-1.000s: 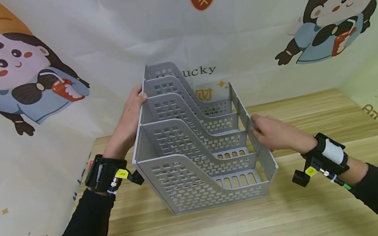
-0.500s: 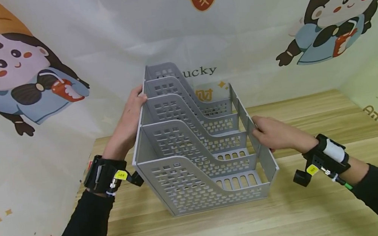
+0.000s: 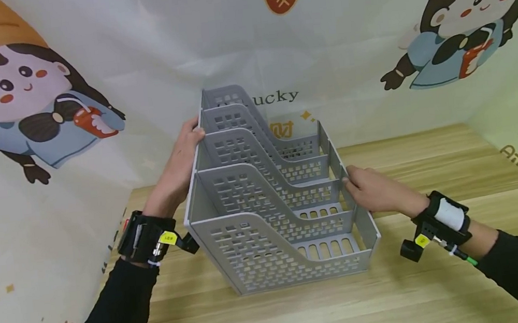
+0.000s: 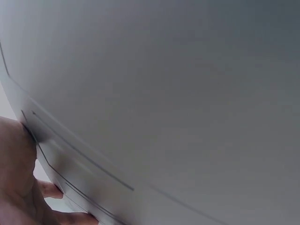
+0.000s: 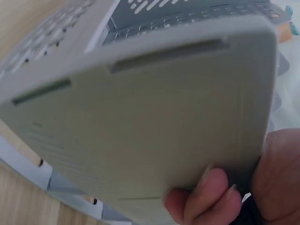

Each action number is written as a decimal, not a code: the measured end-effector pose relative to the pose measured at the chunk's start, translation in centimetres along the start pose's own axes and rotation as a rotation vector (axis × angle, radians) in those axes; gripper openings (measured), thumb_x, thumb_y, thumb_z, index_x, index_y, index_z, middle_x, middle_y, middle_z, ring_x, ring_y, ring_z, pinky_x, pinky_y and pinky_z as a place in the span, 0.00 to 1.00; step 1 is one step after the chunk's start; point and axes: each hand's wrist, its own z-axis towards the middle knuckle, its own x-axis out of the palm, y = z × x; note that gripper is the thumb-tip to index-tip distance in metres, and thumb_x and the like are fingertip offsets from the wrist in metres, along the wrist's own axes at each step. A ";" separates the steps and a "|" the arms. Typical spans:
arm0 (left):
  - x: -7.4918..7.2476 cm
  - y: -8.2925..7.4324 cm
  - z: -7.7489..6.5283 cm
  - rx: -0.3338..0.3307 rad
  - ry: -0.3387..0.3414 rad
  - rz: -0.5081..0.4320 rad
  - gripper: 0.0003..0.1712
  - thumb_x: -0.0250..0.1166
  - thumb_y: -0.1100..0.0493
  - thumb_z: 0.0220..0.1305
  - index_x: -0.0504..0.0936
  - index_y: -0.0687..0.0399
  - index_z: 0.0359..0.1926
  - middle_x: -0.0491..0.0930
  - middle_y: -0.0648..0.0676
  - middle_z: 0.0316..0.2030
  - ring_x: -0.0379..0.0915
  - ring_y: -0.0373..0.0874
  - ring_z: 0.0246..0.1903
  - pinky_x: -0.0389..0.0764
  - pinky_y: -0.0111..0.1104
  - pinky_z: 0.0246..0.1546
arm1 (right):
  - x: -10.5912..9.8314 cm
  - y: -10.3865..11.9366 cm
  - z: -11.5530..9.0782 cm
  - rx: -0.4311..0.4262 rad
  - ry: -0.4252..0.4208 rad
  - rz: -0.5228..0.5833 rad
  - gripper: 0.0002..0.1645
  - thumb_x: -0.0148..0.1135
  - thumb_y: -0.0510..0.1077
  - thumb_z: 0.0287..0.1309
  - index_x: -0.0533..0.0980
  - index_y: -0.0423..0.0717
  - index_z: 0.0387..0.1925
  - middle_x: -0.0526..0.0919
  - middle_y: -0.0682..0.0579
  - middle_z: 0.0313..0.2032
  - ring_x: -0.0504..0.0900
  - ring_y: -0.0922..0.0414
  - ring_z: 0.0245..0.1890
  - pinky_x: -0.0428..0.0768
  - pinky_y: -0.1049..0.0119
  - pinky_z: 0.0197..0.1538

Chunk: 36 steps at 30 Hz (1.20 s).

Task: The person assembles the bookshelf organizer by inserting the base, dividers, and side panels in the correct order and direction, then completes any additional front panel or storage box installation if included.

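A grey plastic desktop file organizer (image 3: 249,251) with several perforated, curved dividers stands at the middle of the wooden table, between both hands. My left hand (image 3: 183,153) grips the upper edge of its tall left wall, thumb at the rim; in the left wrist view that wall (image 4: 178,103) fills most of the picture, with fingertips touching its edge. My right hand (image 3: 374,187) pinches the top edge of the low right panel (image 3: 366,224). Seen from the right wrist, curled fingers (image 5: 211,199) lie against the panel's outer face (image 5: 150,126). The organizer's slots hold nothing.
The wooden table (image 3: 438,269) reaches back to a white printed cloth backdrop (image 3: 151,62) with cartoon figures. The backdrop also runs along the left and right sides. Black camera straps (image 3: 146,238) sit on both wrists.
My right hand has shifted slightly down and left with its grip on the right panel, whose far end sits a little lower. The left hand and the organizer's body hold nearly still.
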 end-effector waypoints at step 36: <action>0.8 -2.0 -3.7 0.034 0.086 -0.051 0.38 0.42 0.42 0.79 0.41 0.42 0.82 0.48 0.54 0.77 0.49 0.50 0.72 0.54 0.56 0.68 | 2.9 -5.0 0.7 0.007 -0.003 0.282 0.37 0.43 0.45 0.81 0.41 0.37 0.79 0.82 0.47 0.19 0.75 0.54 0.09 0.74 0.57 0.11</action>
